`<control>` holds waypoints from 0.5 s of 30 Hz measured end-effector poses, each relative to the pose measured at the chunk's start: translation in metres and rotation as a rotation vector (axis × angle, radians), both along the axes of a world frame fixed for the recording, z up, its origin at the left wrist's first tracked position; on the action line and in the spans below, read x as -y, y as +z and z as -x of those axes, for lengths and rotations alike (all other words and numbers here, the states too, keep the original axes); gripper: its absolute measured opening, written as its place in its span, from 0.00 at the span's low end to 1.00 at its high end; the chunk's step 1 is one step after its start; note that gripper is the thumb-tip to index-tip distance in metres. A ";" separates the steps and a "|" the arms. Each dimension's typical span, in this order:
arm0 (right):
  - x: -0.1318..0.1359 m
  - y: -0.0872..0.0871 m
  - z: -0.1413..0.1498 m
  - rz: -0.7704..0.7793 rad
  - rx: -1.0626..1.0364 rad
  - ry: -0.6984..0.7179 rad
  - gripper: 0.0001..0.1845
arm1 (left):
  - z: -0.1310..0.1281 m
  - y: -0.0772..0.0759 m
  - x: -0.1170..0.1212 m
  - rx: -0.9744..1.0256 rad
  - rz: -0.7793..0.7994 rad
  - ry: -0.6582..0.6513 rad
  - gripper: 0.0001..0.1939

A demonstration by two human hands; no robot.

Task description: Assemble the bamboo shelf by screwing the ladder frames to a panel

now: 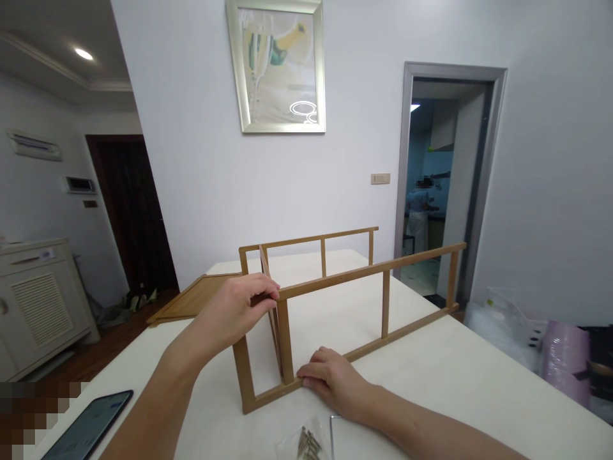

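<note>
A wooden shelf frame [335, 279] stands on its side on the white table [431, 370], with two ladder-like sides and a thin panel [274, 332] between them near the left end. My left hand [239, 303] is closed at the upper rail of the near side, thumb and fingers pinching by the panel's top edge. Lower down, my right hand [338, 383] has its fingers curled against the bottom rail, beside the upright post. In front of it lie a clear bag of screws [309, 444] and a metal hex key [331, 428], partly cut off by the picture's edge.
Flat wooden panels [196, 297] lie at the table's far left. A phone [90, 425] rests by the near left edge. On the right, plastic wrapping [498, 326] and a pink roll [565, 358] sit beyond the table. Through the doorway, a person [418, 211] stands.
</note>
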State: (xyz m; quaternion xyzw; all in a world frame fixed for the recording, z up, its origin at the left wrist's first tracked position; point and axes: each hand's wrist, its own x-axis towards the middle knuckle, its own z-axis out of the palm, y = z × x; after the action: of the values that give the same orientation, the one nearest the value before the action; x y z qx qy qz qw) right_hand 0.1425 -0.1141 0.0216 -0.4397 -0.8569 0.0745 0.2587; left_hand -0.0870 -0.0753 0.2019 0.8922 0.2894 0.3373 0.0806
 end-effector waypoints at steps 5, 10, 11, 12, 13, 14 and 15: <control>0.000 0.001 0.000 0.007 0.003 0.002 0.16 | 0.001 -0.001 -0.001 -0.002 -0.023 -0.007 0.08; 0.001 0.001 0.000 0.008 0.001 -0.001 0.16 | 0.001 0.000 -0.001 -0.025 -0.054 -0.007 0.10; 0.001 0.001 0.000 0.007 -0.001 -0.004 0.16 | 0.001 0.000 -0.001 -0.027 -0.051 -0.007 0.10; 0.001 0.001 0.000 0.007 -0.003 -0.004 0.16 | 0.001 0.000 -0.002 -0.027 -0.046 -0.007 0.11; 0.001 0.001 0.000 0.007 -0.004 -0.003 0.16 | 0.001 0.000 -0.002 -0.024 -0.039 -0.007 0.11; 0.001 0.001 0.000 0.006 -0.006 -0.002 0.16 | 0.001 0.000 -0.002 -0.021 -0.031 -0.009 0.11; 0.001 0.001 0.000 0.004 -0.007 0.000 0.16 | 0.001 0.000 -0.002 -0.018 -0.022 -0.014 0.11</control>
State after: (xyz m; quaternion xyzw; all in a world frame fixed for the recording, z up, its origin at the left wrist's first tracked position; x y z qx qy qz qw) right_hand 0.1425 -0.1154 0.0228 -0.4400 -0.8557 0.0780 0.2609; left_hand -0.0884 -0.0733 0.2019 0.8979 0.2801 0.3320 0.0705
